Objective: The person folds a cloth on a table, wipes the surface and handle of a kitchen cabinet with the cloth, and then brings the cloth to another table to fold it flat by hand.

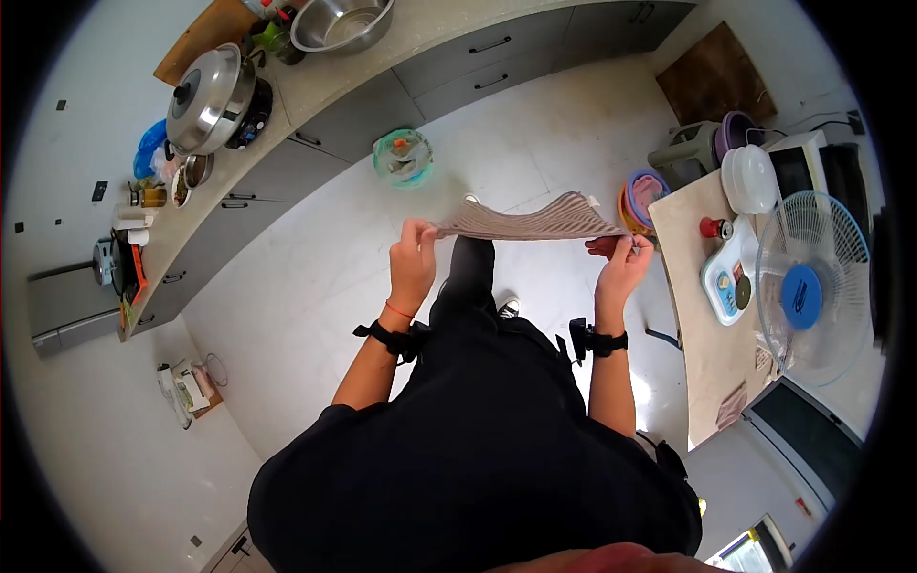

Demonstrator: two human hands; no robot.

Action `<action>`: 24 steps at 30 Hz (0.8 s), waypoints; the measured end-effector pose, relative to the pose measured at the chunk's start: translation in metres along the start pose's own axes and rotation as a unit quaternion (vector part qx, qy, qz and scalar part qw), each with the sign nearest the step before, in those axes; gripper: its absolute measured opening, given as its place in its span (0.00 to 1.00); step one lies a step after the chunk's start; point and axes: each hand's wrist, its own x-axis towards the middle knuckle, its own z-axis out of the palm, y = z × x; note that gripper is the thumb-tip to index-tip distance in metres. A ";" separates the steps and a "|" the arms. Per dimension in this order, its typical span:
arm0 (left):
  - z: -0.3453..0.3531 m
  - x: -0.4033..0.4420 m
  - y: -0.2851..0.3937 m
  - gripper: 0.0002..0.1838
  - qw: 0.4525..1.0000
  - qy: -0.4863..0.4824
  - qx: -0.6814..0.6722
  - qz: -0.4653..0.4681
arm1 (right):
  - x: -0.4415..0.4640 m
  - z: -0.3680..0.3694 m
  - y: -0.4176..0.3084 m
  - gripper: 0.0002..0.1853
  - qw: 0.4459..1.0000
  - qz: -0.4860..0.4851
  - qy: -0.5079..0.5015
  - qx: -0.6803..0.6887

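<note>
A brown-and-cream striped cloth (535, 222) hangs stretched between my two hands, in front of my body above the floor. Its left corner is pinched by my left hand (413, 263), fingers closed on the edge. At the opposite corner, my right hand (623, 267) grips the cloth between thumb and fingers. The upper edge dips in the middle and rises toward the right side. Black straps with small devices circle both wrists.
A green-lined bin (403, 159) stands on the floor by the grey cabinets. To the right, a table (705, 382) bears a white tray (730, 272), a red can (714, 227) and a fan (812, 286). Stacked basins (645, 196) are beside it. A lidded pot (205, 100) sits on the counter.
</note>
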 end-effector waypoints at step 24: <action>0.329 0.419 -0.225 0.16 0.982 0.157 -0.085 0.062 | 0.396 0.314 0.340 0.10 0.993 -0.056 0.004 0.101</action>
